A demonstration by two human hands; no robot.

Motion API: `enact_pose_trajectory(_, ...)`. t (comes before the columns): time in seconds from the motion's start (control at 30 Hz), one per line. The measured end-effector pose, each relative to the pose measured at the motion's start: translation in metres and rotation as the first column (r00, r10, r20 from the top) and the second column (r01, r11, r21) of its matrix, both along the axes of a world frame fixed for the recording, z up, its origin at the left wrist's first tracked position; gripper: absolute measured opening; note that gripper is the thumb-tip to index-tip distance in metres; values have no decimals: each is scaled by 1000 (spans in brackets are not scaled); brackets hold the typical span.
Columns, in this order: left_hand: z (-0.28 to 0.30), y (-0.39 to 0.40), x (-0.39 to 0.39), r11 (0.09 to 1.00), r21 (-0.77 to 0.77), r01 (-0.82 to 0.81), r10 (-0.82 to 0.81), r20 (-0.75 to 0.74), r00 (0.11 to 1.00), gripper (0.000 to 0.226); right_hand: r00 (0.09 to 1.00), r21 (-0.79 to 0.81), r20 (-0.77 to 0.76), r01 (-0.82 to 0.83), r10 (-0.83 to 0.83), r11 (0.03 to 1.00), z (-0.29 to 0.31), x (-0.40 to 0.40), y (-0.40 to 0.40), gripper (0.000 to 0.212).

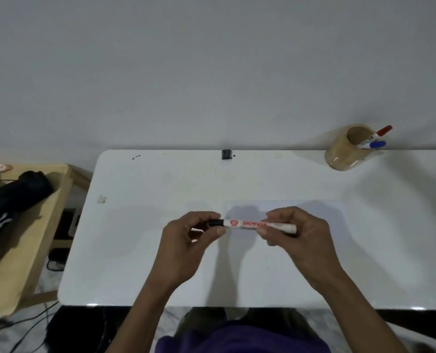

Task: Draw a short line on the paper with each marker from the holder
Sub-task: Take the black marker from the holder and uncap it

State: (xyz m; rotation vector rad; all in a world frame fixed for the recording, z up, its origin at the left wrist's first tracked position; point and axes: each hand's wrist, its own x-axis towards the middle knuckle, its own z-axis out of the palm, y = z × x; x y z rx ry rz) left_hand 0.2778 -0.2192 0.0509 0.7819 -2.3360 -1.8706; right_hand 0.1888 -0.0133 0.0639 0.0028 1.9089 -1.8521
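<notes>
marker [252,224] held level, long axis left-right, above paper [313,207] | black cap [216,222] pinched by left hand [186,240] | barrel gripped by right hand [298,233] | cap to be pulled leftward

You get dim, soft overall light; faint doubled shadows fan across the counter [140,250], small glints mark its near edge, and edges bow and blur.

One head-worn wide-angle view looks forward and steeply down onto a white table [140,250] from close above; the wall fills the upper half; a purple-clothed lap shows at the bottom edge
</notes>
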Motion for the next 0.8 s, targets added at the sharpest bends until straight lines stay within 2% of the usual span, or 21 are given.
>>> enact_pose_trajectory(0.1, -9, -9, 15, 997, -65, 35, -35, 5, 999, 16, 947, -179, 271, 226, -173, 958, -3, 23, -23, 28)
enact_pose_trajectory(0.17, -10, -11, 19, 998, -60, 17, -17, -5, 1000, 16, 903, -225, 374, 311, -213, 923, -3, 36, -40, 29)
enact_pose_trajectory(0.37, -14, -19, 17, 996, -79, 30, -32, -25, 999, 6, 926, -142, 316, 259, -204, 955, -14, 42, -68, 17)
enact_pose_trajectory(0.5, -15, -23, 15, 1000, -13, 10, -9, 33, 999, 12, 947, -155, 276, 213, -165, 965, -20, 31, -70, 21)
enact_pose_trajectory(0.6, -19, -31, 7, 1000, -13, -21, 22, 61, 998, 10, 928, -176, 295, 285, -226, 942, -24, 19, -66, 14)
enact_pose_trajectory(0.7, -28, -39, -10, 987, -154, -54, 66, 80, 995, 2, 916, -137, 274, 338, -292, 931, -29, 6, -57, 8)
enact_pose_trajectory(0.8, -43, -47, -33, 940, -336, -65, 106, 106, 989, 6, 916, -94, 241, 352, -321, 931, -33, -2, -47, 7)
